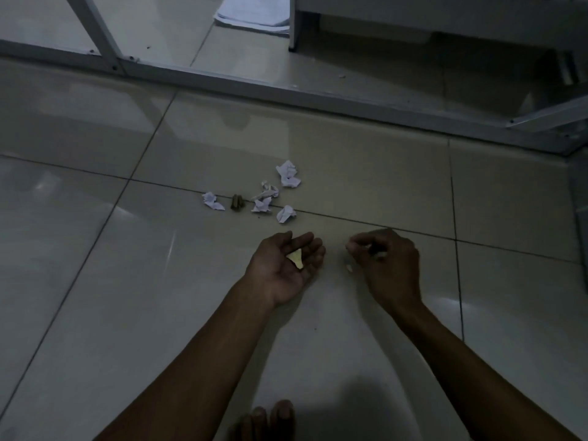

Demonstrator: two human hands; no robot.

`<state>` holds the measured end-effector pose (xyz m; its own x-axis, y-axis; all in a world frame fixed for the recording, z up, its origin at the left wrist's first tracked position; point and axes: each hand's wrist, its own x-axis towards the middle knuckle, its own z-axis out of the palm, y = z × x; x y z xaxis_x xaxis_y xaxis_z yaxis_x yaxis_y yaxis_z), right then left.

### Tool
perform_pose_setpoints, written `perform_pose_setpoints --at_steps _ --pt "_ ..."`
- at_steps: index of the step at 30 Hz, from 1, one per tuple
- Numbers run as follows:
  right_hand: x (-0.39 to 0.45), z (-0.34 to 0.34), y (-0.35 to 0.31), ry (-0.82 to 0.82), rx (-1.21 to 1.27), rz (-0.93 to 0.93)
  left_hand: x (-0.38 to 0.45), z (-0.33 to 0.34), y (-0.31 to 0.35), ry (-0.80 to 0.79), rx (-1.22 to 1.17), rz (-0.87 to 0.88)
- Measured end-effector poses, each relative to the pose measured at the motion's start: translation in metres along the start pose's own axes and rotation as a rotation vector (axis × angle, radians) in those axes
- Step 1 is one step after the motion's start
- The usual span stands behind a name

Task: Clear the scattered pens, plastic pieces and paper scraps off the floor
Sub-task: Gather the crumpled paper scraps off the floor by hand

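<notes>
Right now your left hand [286, 265] lies palm up on the tiled floor [127, 281], fingers relaxed and apart, with a small pale triangular scrap [296, 258] resting loose in the palm. Your right hand [386, 262] hovers just beside it, knuckles up, fingers curled inward; something small and pale shows at the fingertips, but you cannot tell from this dim view whether they actually pinch it. A tiny pale fragment [349, 268] lies on the floor between your two hands, just below the right fingertips.

Beyond your hands, along the grout line, sits a loose cluster of crumpled paper scraps [288, 174], five in all, with a small brown piece [237, 203] between the leftmost scrap and the rest. Nothing stands between your hands and that cluster.

Farther back, a white metal frame [222, 79] runs across the floor, with a stack of papers [254, 14] behind it and a pale cabinet [413, 23] toward the far right corner. Your toes [270, 418] show at the near edge.
</notes>
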<state>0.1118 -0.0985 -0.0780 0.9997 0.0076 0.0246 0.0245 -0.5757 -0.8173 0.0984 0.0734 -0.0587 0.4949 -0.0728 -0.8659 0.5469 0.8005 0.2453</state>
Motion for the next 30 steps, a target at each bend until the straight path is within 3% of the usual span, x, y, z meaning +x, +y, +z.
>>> perform_pose_setpoints --at_steps 5,10,14,17,20,24,28,30 --pt "-0.017 -0.003 0.027 -0.152 -0.294 -0.041 0.006 -0.007 0.004 0.02 0.002 0.004" --pt "-0.023 0.006 0.027 -0.098 -0.319 -0.119 0.007 -0.005 0.002 0.006 -0.005 0.015" --pt "-0.022 0.012 0.021 -0.103 -0.432 -0.068 0.006 -0.004 0.0 -0.002 0.011 0.019" --pt "-0.017 0.014 0.002 -0.114 -0.283 -0.076 0.005 -0.005 -0.001 0.011 0.037 0.045" --pt "-0.014 0.022 -0.037 -0.115 -0.067 -0.207 0.006 -0.005 0.0 0.021 0.025 0.054" --pt "-0.011 0.037 -0.064 -0.261 -0.126 -0.342 0.006 -0.003 0.008 -0.05 -0.097 0.005" --pt "0.007 0.044 -0.065 -0.087 0.047 -0.248 0.002 -0.007 0.023 -0.059 -0.115 0.017" --pt "0.022 0.051 -0.063 -0.08 -0.003 -0.223 -0.002 -0.013 0.034 -0.025 -0.099 0.044"
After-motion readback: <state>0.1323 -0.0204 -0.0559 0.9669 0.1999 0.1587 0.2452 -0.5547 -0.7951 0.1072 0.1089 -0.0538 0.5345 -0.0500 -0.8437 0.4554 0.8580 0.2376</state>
